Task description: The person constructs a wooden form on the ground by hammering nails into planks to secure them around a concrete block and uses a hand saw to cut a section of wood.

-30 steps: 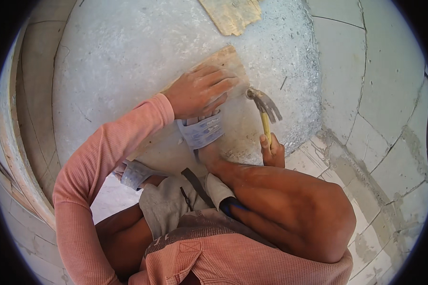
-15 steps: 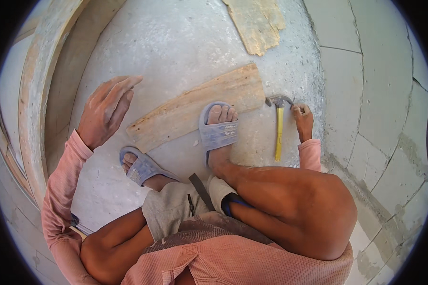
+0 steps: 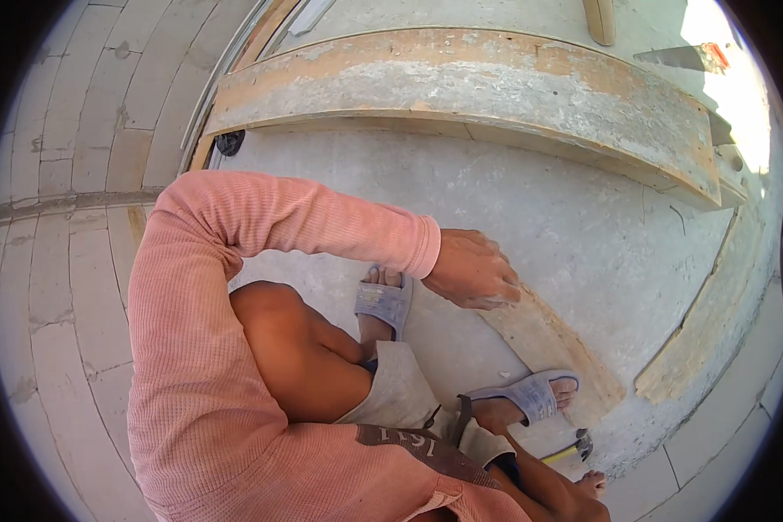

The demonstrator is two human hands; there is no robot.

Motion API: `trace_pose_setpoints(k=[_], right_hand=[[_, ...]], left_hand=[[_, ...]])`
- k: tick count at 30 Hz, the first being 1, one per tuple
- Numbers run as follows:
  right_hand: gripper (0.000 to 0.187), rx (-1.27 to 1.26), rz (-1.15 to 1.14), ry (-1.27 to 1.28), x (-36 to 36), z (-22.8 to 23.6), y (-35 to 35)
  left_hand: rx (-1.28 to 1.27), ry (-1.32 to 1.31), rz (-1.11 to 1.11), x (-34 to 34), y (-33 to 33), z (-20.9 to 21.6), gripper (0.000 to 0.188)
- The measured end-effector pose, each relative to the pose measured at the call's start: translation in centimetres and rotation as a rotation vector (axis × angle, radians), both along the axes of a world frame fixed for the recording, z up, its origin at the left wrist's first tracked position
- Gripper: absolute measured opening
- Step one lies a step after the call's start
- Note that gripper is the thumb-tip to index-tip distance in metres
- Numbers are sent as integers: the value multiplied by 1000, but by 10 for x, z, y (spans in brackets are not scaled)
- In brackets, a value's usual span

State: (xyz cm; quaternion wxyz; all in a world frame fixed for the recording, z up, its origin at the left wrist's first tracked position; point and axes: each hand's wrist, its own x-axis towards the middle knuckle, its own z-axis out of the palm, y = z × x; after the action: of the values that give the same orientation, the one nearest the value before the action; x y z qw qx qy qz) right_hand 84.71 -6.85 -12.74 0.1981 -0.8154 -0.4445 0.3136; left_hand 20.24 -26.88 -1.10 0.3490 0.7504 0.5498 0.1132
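Note:
My left hand [image 3: 473, 270] reaches across from a pink sleeve, its fingers curled closed over the near-left end of a wooden plank [image 3: 574, 352]. The fingertips and the plank's covered end are partly hidden. My foot in a dusty blue slide sandal [image 3: 535, 396] rests against the plank. A hammer with a yellow handle [image 3: 563, 453] lies on the floor by that foot, partly hidden by my leg. Just beyond it, at the lower right, my right hand [image 3: 593, 485] shows only in part. Its fingers look bunched together; anything held there is too small to make out.
A long plaster-stained wooden form [image 3: 496, 78] stands across the far side. Another rough board [image 3: 700, 304] lies at the right. A trowel-like tool with a red part [image 3: 683, 57] lies at the far right. Grey block walls [image 3: 74, 278] border the floor.
My view has swung to the left. My left hand, earlier raised and open beside the plank, is now down on the plank's end. My right hand stays near the hammer.

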Motion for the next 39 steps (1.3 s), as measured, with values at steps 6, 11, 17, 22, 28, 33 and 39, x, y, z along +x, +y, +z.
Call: trace_pose_setpoints(k=[6,11,17,22,28,33,39], right_hand=[[30,-91,619,656,-299,116,-16],[29,-429,956,889,-401,82,-62],[31,-481,1059,796,-446,94,-91],[29,2,573,351,-323,51,-60],[35,-114,163,-248,-132,-75,-39],[37,-142,248,-201,-171,-92,-39],[39,-42,287,-157,-191,-73,-15]], left_hand=[[-95,-502,438,30,-17,-10,38],[-218,-1188,821,85,-29,-60,48],[-172,-1466,1032,70,-52,-69,41],[465,-887,1432,-8,-108,-55,36],[947,-132,1794,-142,-222,-14,35],[787,557,1787,-197,-270,-46,38],[801,739,1718,-210,-268,-65,33]])
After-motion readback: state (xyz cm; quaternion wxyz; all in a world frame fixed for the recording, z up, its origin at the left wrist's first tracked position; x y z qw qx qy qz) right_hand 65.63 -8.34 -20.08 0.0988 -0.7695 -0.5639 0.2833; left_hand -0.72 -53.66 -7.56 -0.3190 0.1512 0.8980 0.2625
